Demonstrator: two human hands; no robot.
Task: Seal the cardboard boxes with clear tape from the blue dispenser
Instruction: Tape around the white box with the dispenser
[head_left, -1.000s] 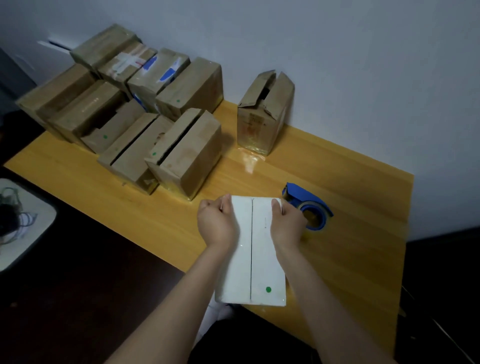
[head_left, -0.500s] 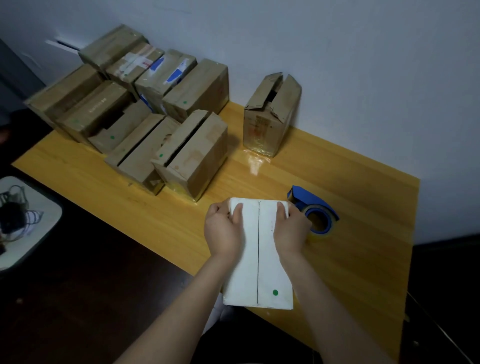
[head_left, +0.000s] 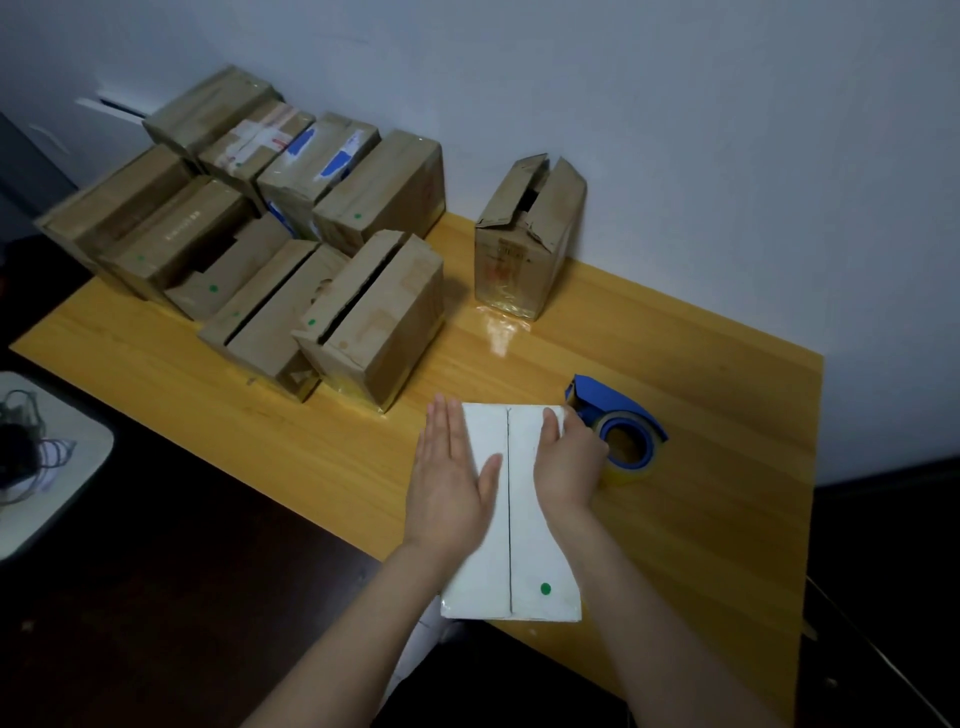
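A white box (head_left: 519, 545) with a green dot lies on the yellow table (head_left: 727, 493) near its front edge, its two top flaps meeting in a centre seam. My left hand (head_left: 452, 478) lies flat on the left flap with its fingers straight. My right hand (head_left: 566, 462) rests on the right flap, thumb on top and fingers curled over the box's right edge. The blue tape dispenser (head_left: 618, 415) with its clear roll sits on the table just right of that hand; I cannot tell whether the fingers touch it.
Several brown cardboard boxes (head_left: 374, 322) are packed together at the table's back left, some with open top seams. One brown box (head_left: 524, 244) stands upright by the wall with loose flaps. A white surface with dark cables (head_left: 52, 467) sits lower left.
My left hand has let go of the box's far edge and flattened onto the left flap. My right hand stays at the far right corner. The view has shifted slightly.
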